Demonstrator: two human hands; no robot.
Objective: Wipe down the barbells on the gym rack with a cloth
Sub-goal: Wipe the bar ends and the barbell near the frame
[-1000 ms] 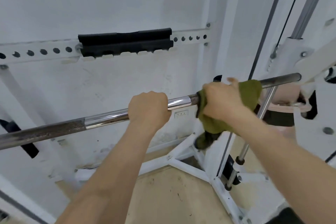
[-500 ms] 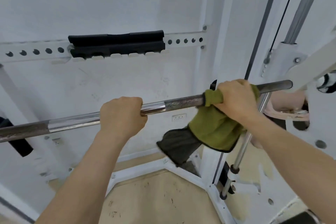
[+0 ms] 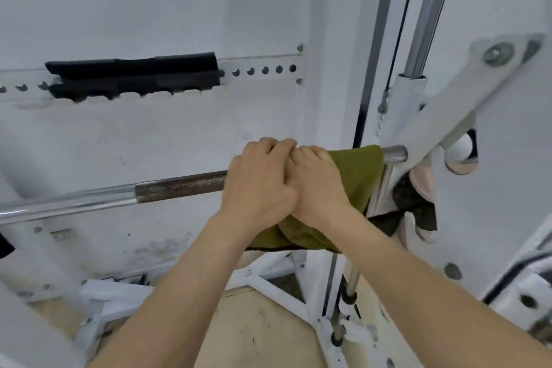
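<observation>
A person's left hand (image 3: 260,179) and right hand (image 3: 319,185) touch side by side on a barbell (image 3: 179,187), whose right end meets a white gym rack (image 3: 448,116). The right hand grips a green cloth (image 3: 358,176) draped over the bar. The left hand curls over the bar just beside it, apparently at the cloth's edge. Behind them, a black pad (image 3: 134,75) sits on a perforated white rail (image 3: 263,70).

the left hand (image 3: 260,182) now sits far to the right along the bar (image 3: 179,187), off the shiny part and touching the right hand (image 3: 316,185). the cloth (image 3: 358,170) now drapes wider over the bar, nearer its end.
</observation>
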